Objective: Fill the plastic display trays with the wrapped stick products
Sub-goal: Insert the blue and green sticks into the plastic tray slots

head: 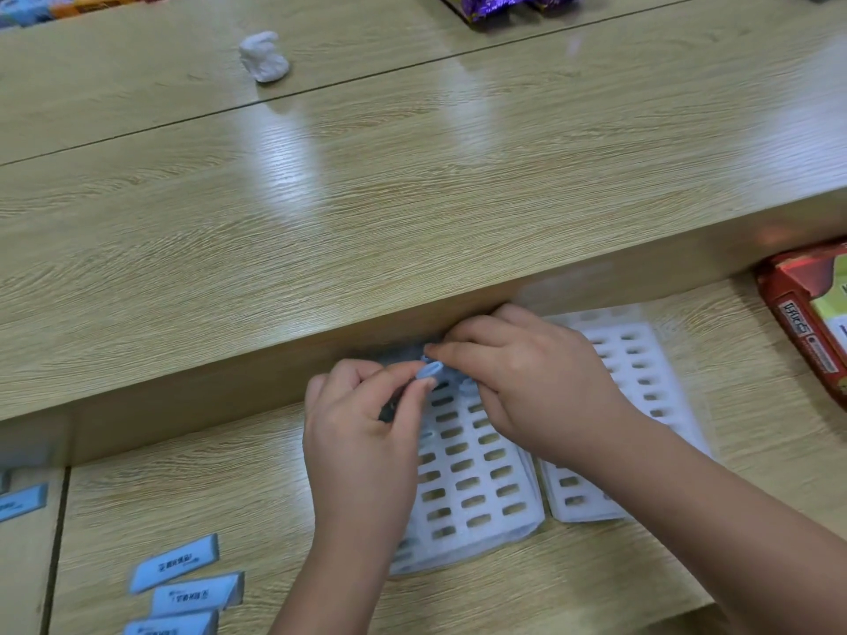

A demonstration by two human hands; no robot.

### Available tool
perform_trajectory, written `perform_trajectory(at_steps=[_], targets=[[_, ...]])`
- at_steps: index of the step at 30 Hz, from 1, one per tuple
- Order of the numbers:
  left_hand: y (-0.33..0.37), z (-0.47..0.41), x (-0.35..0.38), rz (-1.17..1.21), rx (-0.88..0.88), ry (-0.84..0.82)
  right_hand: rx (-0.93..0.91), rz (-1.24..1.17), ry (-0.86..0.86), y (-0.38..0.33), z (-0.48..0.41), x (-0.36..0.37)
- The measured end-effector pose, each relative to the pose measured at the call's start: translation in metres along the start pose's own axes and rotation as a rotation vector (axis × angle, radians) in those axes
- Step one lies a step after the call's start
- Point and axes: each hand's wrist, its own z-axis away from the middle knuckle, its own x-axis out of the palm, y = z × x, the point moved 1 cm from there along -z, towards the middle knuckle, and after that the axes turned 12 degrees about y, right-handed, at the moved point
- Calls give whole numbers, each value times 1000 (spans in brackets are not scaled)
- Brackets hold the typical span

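Note:
A white plastic tray (476, 488) with rows of oblong slots lies on the lower desk, and a second like it (641, 378) lies to its right. My left hand (362, 433) pinches a light blue wrapped stick (428, 372) by its end above the tray's far rows. My right hand (527, 382) pinches the same spot from the right, and another blue stick end (468, 386) shows under its fingers. The far end of the tray is hidden by both hands.
Three blue wrapped sticks (176, 563) lie flat at the lower left, another (20, 501) at the left edge. A raised wooden shelf (366, 199) runs behind the trays. A red box (811, 313) sits at the right, and a white lump (264, 57) farther back.

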Motion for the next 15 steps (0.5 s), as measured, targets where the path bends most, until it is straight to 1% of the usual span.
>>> perform_trajectory(at_steps=[4, 11, 13, 15], targets=[[1, 1, 1, 4, -9, 17, 73, -40, -27, -1, 1, 0], [1, -2, 1, -85, 57, -33, 74, -78, -43, 0, 3, -2], [3, -4, 0, -157, 126, -67, 81, -92, -37, 0, 4, -2], [6, -6, 0, -288, 229, -115, 84, -116, -28, 0, 5, -2]])
